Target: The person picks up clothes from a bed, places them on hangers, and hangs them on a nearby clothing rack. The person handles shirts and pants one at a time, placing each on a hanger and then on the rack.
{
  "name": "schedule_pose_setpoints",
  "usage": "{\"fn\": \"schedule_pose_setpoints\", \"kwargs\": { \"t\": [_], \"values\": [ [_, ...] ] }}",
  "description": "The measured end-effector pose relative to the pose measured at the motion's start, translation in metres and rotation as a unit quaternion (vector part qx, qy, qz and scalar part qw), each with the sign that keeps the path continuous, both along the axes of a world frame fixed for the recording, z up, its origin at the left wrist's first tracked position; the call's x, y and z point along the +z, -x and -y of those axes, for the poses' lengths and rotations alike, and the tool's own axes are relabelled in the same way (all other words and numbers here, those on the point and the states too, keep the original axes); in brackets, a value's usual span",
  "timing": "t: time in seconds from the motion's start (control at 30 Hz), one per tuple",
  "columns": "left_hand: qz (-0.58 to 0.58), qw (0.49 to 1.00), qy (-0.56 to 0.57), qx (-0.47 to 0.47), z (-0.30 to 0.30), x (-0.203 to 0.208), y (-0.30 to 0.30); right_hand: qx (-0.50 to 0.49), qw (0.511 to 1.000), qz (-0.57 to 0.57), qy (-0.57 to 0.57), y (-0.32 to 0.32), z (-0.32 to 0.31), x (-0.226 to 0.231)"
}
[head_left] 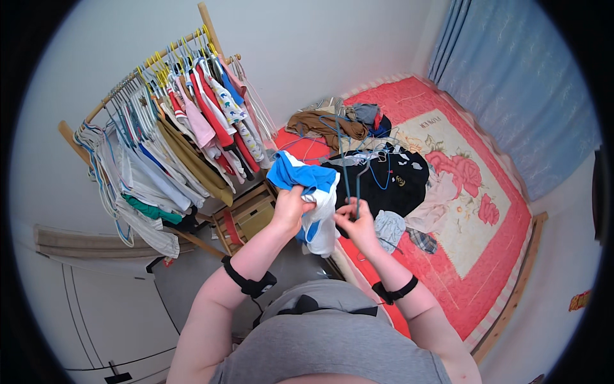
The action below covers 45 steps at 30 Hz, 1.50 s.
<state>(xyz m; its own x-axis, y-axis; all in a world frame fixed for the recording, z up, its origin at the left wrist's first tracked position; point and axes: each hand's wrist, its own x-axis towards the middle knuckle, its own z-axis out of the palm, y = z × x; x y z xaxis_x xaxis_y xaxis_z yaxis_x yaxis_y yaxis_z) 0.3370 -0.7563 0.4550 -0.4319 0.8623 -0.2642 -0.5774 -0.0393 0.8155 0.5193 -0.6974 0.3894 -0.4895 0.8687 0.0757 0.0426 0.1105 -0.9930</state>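
Bunched cloth of a white and blue garment [324, 203] hangs from my left hand [290, 211], whose fingers are closed on its upper part. The garment's kind cannot be made out from its folds. To the right of it, my right hand [359, 225] grips a thin blue-grey clothes hanger [345, 169] that points up and away from me. The right fingers are close to the garment's edge; whether they touch it is unclear. Behind the hanger, a black garment [409, 187] lies spread on the bed.
A wooden clothes rack [210, 29] full of hung clothes stands at the left, with a wooden drawer unit [256, 221] below its right end. The bed has a red floral cover [464, 291]. Brown clothing [320, 126], loose hangers and a pale pink garment [436, 203] lie on it.
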Motion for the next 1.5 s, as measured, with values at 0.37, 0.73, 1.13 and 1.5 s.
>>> {"fn": "schedule_pose_setpoints", "kwargs": {
  "t": [0.37,0.73,1.13,1.5],
  "values": [
    [-0.109,0.989,-0.076,0.070,0.034,0.060,0.010,-0.008,0.992,0.062,-0.114,0.030,0.011,-0.011],
    [-0.245,0.959,-0.114,0.091,0.046,0.013,0.049,0.074,0.980,-0.124,0.139,0.029,0.003,0.086],
    [-0.382,0.891,0.039,-0.242,0.051,0.025,0.046,0.109,0.990,-0.084,0.043,0.024,0.003,0.077],
    [-0.292,0.902,-0.051,-0.315,0.067,0.133,0.036,0.183,0.972,0.144,0.026,-0.031,-0.026,0.021]
  ]
}}
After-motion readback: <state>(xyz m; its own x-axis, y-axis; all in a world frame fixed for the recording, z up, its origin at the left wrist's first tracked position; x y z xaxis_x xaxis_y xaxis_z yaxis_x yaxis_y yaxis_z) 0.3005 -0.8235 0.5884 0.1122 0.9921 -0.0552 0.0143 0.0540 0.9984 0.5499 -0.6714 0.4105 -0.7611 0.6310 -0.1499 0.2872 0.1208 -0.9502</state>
